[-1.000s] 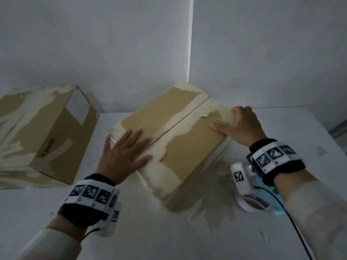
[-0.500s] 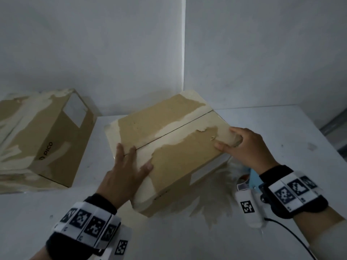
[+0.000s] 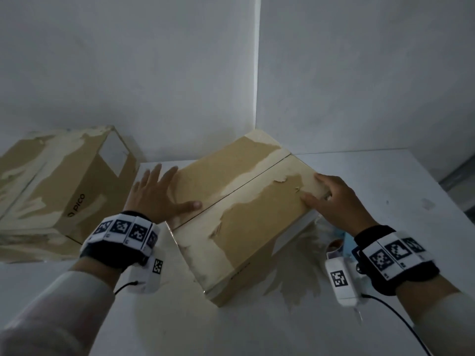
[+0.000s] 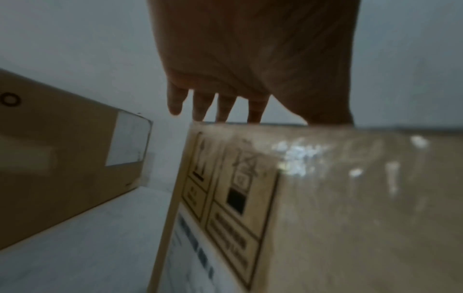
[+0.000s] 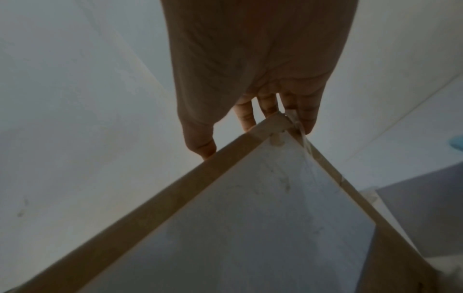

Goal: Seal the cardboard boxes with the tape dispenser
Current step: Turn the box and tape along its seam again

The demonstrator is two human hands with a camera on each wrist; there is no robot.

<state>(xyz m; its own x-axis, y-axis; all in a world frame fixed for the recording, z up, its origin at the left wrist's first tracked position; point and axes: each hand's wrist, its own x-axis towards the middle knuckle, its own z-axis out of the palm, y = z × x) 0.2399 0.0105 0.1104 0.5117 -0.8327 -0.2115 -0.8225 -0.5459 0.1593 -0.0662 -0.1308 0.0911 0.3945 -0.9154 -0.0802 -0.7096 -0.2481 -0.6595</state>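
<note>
The cardboard box (image 3: pixel 239 214) lies mid-table, its seam running from 7 to 1 o'clock. It is steadied by the flat left hand (image 3: pixel 156 196) and right hand (image 3: pixel 336 204), fingers spread. The tape dispenser (image 3: pixel 345 244), apparently blue, sits at the right wrist, nearer.

The left box (image 3: pixel 51 186) carries the brand "PICO" with a round logo on its side. The near box (image 4: pixel 275 208) has handling pictograms and a printed label on its end, too blurred to read. The wristbands (image 3: pixel 123 228) show black-and-white square marker codes.
</note>
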